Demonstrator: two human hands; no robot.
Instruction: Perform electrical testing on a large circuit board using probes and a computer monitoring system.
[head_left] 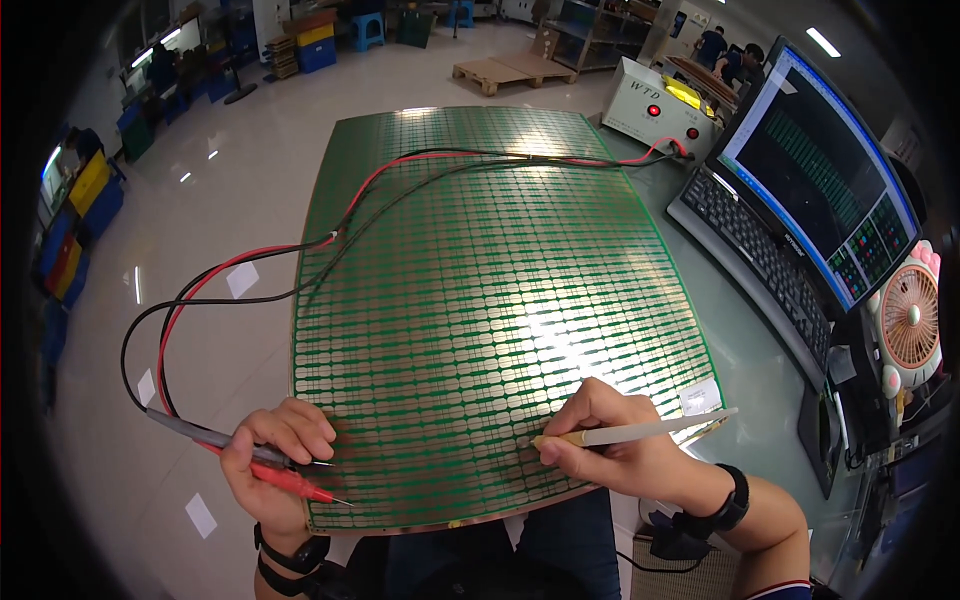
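Observation:
A large green circuit board panel (pixel 450 330) with rows of copper-coloured pads lies in front of me, its near edge over my lap. My left hand (pixel 262 470) is closed around two test probes at the panel's near left corner. The red probe (pixel 295 485) and the dark grey probe (pixel 195 430) both point right, their thin metal tips over the panel; contact is unclear. My right hand (pixel 625 450) pinches a pale, slender, pen-like tool (pixel 640 430) over the near right part. Its tan working end points left, close to the pads.
Red and black leads (pixel 400 160) loop off the panel's left side and cross it to a grey tester box (pixel 650 110). At right stand a keyboard (pixel 750 230), a monitor (pixel 820 170) and a small fan (pixel 912 315). A pale label (pixel 700 396) lies on the panel.

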